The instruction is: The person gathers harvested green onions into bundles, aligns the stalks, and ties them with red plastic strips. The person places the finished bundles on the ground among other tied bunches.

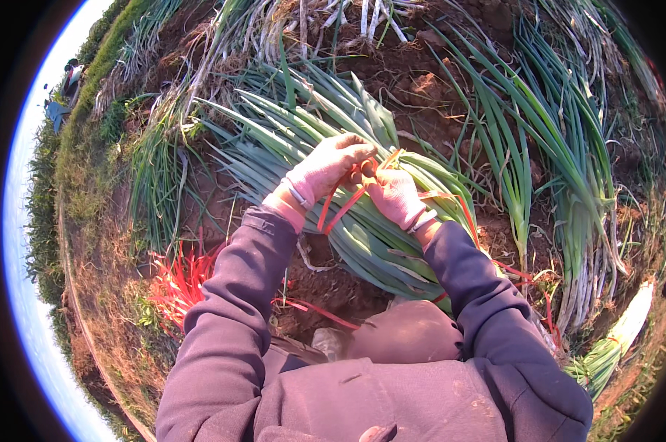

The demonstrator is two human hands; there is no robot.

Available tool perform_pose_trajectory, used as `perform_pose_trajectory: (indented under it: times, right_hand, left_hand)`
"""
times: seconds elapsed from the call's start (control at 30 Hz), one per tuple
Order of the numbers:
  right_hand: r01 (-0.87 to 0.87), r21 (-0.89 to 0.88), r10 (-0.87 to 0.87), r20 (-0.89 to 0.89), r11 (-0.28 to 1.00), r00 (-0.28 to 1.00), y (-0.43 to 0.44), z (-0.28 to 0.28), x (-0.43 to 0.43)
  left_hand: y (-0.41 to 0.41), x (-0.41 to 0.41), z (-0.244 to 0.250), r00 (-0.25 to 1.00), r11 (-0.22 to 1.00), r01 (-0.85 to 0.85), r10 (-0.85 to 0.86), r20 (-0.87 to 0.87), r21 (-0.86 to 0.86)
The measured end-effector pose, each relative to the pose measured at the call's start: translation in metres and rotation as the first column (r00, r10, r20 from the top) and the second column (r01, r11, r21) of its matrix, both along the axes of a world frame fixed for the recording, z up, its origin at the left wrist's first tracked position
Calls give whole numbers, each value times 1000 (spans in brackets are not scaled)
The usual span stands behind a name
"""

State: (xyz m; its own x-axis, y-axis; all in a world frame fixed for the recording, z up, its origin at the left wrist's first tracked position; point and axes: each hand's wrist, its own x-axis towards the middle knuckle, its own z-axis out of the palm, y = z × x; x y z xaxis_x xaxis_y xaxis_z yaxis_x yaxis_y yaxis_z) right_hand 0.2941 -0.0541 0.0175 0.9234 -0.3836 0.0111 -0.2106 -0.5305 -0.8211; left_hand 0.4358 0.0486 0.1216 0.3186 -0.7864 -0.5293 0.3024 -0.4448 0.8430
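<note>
A thick bundle of green onions [360,243] lies on the soil before me, its leaves fanning to the upper left. Over the middle of the bundle my two gloved hands nearly meet, fingertips close together. My left hand [333,166] pinches a red plastic strap [341,212], which hangs in a loop below the fingers. My right hand [396,193], in a pink glove, grips the strap too, close to the left fingertips. From there more red strap runs right and down across the leaves. Whether a knot lies between the fingers is hidden.
Loose red straps [186,279] are heaped on the ground at left. More green onions [570,166] lie along the right, and others with pale stalks [288,27] across the top. A strapped onion bundle [615,342] lies lower right. Grass [84,182] borders the left.
</note>
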Motion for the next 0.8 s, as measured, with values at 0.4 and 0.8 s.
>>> perform_pose_trajectory:
  times: [0.4,0.8]
  right_hand:
    - [87,86,-100,159,992,982,8,9,-2]
    - [135,-148,-78,340,980,937,18,12,-7]
  left_hand:
    - [63,94,35,125,668,-40,-734,667,743]
    - [-45,6,-70,644,796,389,-595,481,464]
